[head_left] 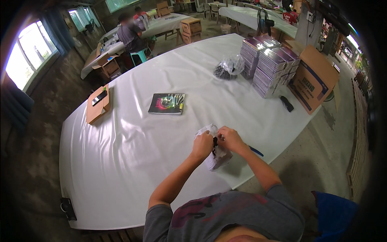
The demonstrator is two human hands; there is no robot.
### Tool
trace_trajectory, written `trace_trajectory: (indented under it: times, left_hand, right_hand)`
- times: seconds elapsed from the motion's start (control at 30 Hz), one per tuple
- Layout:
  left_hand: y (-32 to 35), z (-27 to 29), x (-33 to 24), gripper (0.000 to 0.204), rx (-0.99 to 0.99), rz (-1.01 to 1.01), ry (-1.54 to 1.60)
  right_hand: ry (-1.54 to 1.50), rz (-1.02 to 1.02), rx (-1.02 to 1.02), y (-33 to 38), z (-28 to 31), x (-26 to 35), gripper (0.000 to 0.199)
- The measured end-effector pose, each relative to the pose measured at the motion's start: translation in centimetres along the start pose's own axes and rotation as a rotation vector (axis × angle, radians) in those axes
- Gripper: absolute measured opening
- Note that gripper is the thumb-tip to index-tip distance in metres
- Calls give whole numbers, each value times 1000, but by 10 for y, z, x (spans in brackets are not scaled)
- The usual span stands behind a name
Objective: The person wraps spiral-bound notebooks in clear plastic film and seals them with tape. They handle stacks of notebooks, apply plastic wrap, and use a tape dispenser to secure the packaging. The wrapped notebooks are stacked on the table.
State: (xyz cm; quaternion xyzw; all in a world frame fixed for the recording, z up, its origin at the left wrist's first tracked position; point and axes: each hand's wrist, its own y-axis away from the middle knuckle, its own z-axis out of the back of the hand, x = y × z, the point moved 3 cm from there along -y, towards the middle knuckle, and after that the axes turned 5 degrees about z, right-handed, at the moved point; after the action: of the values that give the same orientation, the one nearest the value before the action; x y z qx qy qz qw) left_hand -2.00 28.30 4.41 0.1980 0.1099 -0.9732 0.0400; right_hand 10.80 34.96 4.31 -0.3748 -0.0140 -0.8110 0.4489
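Observation:
Close in front of me a white wrapped bundle [219,162] lies on the table, its crumpled far end showing past my hands. It looks like paper or cloth, but I cannot tell which. My left hand [203,143] is closed at the bundle's left side, fingers bent inward. From the right, my right hand [229,139] meets it with fingers pinched together. Something small and dark [215,141] shows between the two hands; its kind is too small to make out. Beside my right forearm lies a slim blue-handled tool [256,151], partly hidden by the arm.
A dark booklet [167,103] lies mid-table. At left, a phone [99,98] rests on a flat cardboard box [96,115]. Stacked shiny packs [271,64], a clear plastic bag [233,65], a black object [286,103] and an open carton [313,82] stand far right. People sit at tables beyond.

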Motion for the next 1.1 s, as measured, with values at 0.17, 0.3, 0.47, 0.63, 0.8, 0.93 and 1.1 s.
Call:
trace_trajectory:
  times: [0.17,0.3,0.47,0.63,0.8,0.93,1.1]
  left_hand:
    - [1,18,-23,12,118,88,-112]
    - [-2,16,-29,11,174,108,-189]
    - [1,18,-30,10,137,69,-212]
    - [2,11,-32,11,174,100,-301]
    - [0,7,-38,10,200,125,-367]
    - [5,5,-38,10,172,130,-354]
    - [0,-7,-36,8,149,136,-419]
  right_hand:
    - [29,3,-30,4,-3,-1,12]
    - [36,55,-73,5,-4,4,14]
    - [32,48,-72,6,-7,2,14]
    - [47,69,-62,6,-6,2,15]
    - [37,82,-52,6,-4,13,13]
    - [1,96,-64,9,-7,8,15]
    - [5,60,-58,11,-9,6,15]
